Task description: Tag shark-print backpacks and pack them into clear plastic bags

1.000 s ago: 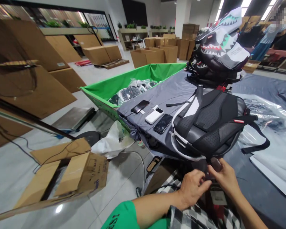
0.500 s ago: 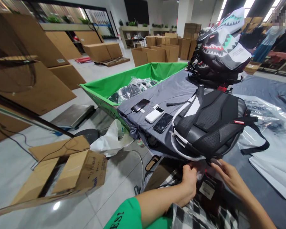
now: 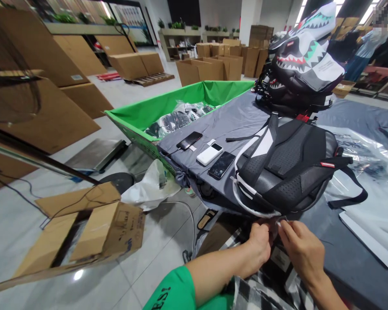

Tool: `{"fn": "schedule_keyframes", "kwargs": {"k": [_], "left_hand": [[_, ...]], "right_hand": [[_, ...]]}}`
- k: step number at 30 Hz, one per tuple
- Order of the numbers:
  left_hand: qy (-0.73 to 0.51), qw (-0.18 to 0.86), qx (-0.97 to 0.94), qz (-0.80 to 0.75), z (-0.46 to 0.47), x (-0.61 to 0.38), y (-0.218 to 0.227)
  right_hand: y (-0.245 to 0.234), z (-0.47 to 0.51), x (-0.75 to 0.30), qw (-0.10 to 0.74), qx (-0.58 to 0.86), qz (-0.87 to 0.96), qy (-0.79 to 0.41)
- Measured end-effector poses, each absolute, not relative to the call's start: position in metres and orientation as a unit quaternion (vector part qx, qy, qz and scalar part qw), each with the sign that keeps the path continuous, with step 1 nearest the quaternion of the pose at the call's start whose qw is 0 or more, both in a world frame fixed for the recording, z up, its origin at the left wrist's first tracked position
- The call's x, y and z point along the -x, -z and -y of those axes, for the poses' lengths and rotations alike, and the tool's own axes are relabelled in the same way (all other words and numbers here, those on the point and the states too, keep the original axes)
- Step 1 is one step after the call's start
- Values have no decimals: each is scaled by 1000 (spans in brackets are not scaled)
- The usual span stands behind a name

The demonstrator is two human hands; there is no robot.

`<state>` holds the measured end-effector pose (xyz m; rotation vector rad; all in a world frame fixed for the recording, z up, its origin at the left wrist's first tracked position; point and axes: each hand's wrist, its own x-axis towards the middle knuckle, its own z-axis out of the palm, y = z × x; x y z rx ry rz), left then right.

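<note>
A black backpack (image 3: 284, 168) with white trim lies on the grey-covered table (image 3: 245, 103), its straps and padded back facing up. Just below its near edge, my left hand (image 3: 260, 243) is closed on thin, see-through plastic. Close beside it, my right hand (image 3: 302, 247) pinches a whitish bit of the same plastic between thumb and fingers. Under my hands, at my lap, a dark item with a white label (image 3: 280, 258) is partly hidden by my fingers. What the plastic belongs to I cannot make out fully.
Two phones and a white power bank (image 3: 210, 153) lie left of the backpack. Shark-mouth backpacks (image 3: 304, 64) are stacked behind. A green-lined bin (image 3: 142, 107) holds plastic-wrapped goods. Plastic bags (image 3: 368, 172) lie right; an open carton (image 3: 93, 237) stands on the floor. A person is far right.
My right hand has moved left and closed in a pinch beside my left hand. The labelled dark item is now more covered. The view has shifted slightly.
</note>
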<state>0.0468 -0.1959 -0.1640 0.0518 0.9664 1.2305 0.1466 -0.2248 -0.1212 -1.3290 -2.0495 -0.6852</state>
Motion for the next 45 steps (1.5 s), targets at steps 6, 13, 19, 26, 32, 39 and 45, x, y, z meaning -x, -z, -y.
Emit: {"fn": "schedule_keyframes", "kwargs": {"k": [6, 13, 19, 26, 32, 39, 45], "left_hand": [[-554, 737, -75, -380, 207, -34, 146], [-571, 717, -141, -373, 207, -39, 149], [-584, 665, -134, -446, 204, -51, 164], [-593, 638, -105, -480, 206, -56, 159], [-564, 643, -173, -489, 211, -35, 141], [-542, 651, -227, -481, 209, -36, 128], [-520, 631, -341, -464, 215, -26, 115]], "right_hand": [[139, 233, -148, 269, 504, 775, 270], [152, 238, -149, 316, 529, 760, 206], [153, 236, -152, 386, 523, 744, 153], [160, 219, -147, 451, 552, 672, 200], [154, 212, -142, 347, 556, 699, 287], [141, 231, -135, 261, 545, 749, 271], [137, 229, -133, 275, 566, 721, 290]]}}
